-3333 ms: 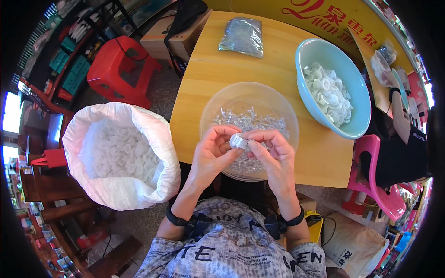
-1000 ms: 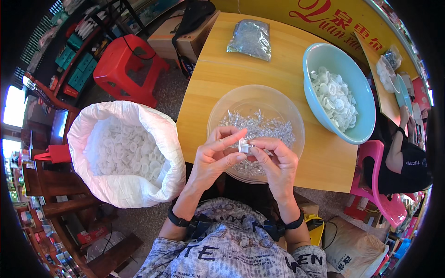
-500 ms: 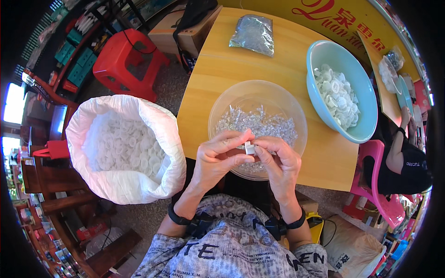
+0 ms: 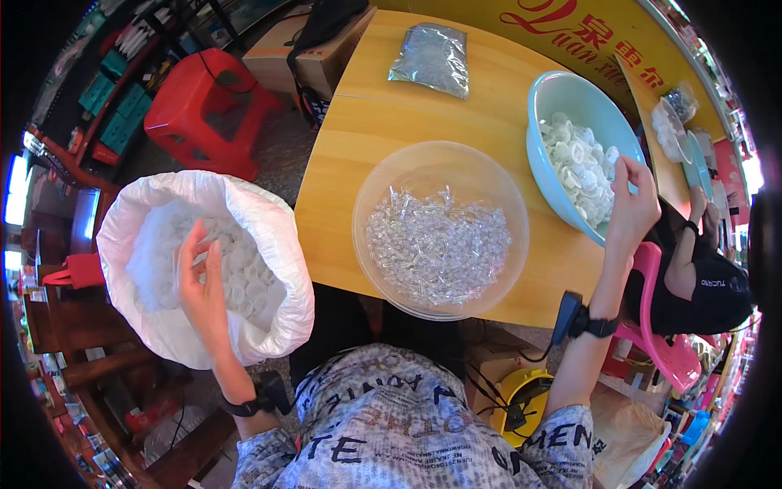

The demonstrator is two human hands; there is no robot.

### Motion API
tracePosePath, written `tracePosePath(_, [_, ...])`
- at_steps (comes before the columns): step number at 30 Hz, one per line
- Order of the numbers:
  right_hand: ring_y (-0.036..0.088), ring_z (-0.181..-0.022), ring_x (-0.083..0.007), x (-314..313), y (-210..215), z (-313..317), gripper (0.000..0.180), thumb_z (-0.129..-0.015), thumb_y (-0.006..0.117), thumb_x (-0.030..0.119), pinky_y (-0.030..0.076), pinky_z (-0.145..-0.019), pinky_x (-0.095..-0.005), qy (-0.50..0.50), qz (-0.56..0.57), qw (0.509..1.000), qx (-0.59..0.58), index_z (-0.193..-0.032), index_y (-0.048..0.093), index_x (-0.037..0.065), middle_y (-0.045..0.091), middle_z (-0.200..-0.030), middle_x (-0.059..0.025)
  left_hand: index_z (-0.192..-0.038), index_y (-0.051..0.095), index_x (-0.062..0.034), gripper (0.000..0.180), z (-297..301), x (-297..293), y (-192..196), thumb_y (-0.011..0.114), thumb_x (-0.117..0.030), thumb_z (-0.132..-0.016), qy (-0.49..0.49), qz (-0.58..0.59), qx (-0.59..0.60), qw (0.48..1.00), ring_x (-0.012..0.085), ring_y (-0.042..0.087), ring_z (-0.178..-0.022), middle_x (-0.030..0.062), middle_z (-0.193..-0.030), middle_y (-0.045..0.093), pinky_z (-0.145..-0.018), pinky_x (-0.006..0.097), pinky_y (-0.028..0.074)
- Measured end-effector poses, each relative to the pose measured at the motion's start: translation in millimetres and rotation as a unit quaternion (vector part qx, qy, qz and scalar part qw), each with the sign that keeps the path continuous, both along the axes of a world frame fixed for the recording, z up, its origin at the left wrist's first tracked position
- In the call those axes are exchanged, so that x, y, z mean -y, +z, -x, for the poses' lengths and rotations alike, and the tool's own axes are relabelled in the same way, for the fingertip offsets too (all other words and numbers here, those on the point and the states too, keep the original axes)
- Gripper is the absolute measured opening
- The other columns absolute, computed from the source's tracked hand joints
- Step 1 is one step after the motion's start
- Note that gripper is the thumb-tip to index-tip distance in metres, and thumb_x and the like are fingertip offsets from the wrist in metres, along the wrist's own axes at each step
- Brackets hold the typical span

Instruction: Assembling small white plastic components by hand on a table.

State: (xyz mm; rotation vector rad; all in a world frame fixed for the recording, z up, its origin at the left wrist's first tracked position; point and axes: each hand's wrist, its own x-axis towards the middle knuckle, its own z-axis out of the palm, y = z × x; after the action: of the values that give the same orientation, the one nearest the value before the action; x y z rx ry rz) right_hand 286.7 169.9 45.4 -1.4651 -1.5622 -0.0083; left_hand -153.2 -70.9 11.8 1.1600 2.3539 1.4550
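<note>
The left hand (image 4: 199, 281) hangs loosely open over the white sack (image 4: 269, 244) left of the clear bowl (image 4: 440, 228). The right hand (image 4: 631, 204), fingers pinched narrow, hovers at the blue bowl (image 4: 546, 106) of white caps (image 4: 582, 167) to the clear bowl's right; whether it holds a cap I cannot tell. Judging by this, a cap is being picked, which calls for a clean pinch.

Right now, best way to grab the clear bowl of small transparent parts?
Probably by the rim of the clear bowl, one hand at each side, coming from the near table edge. It is wide, round and shallow, sits flat on the wooden table, and its rim overhangs that edge.
</note>
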Motion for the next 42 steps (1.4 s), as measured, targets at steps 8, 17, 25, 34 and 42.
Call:
tracePosePath(8, [0.064,-0.075,-0.0133,12.1,5.6,23.1,0.015,-0.082,0.066,0.006,0.051,-0.063,-0.0264,-0.006,-0.041,0.997,0.058,-0.097,0.066,0.004,0.067,-0.086,-0.0071,-0.121,0.057,-0.0051,0.037,19.2,-7.5,-36.2,0.060,-0.007,-0.084,-0.082,0.181,-0.045,0.979,0.0224,0.056,-0.105,0.0092,-0.123,0.056,-0.086,0.032,0.044])
tracePosePath(17, [0.063,-0.074,-0.0283,52.8,-38.7,125.9,0.009,-0.079,0.065,0.007,0.049,-0.063,-0.0353,0.350,0.189,0.915,0.065,-0.087,0.063,0.005,0.064,-0.083,-0.0104,-0.116,0.055,-0.0021,0.035,8.6,-17.2,-40.0,0.058,0.000,-0.081,-0.174,0.211,-0.124,0.954,0.0368,0.052,-0.109,0.0185,-0.116,0.055,-0.093,0.042,0.040])
tracePosePath(25, [0.059,-0.077,-0.0348,35.8,-54.4,149.9,0.004,-0.082,0.059,0.008,0.048,-0.066,-0.0411,0.378,0.226,0.887,0.138,-0.083,0.060,0.004,0.059,-0.082,-0.0141,-0.093,0.061,0.0015,0.015,13.8,-9.3,-32.6,0.061,0.001,-0.078,-0.092,0.176,-0.062,0.978,0.0299,0.060,-0.086,0.0162,-0.090,0.060,-0.078,0.035,0.045])
tracePosePath(34, [0.058,-0.076,-0.0346,39.8,-53.4,143.7,0.006,-0.079,0.059,0.006,0.047,-0.067,-0.0408,0.361,0.199,0.895,0.169,-0.079,0.054,0.002,0.056,-0.081,-0.0135,-0.096,0.060,-0.0012,0.010,-4.6,-4.1,-14.4,0.060,-0.003,-0.086,-0.049,-0.060,0.086,0.993,0.0146,0.058,-0.094,0.0071,-0.102,0.063,-0.084,0.026,0.045])
tracePosePath(42, [0.060,-0.070,-0.0185,63.9,-25.8,130.1,0.007,-0.085,0.059,0.006,0.049,-0.059,-0.0323,0.337,0.367,0.867,0.006,-0.091,0.059,0.002,0.061,-0.083,-0.0095,-0.104,0.051,0.0017,0.014,-75.8,-10.9,25.8,0.053,-0.002,-0.091,-0.224,-0.148,0.377,0.886,0.0174,0.064,-0.083,0.0165,-0.101,0.063,-0.075,0.029,0.053])
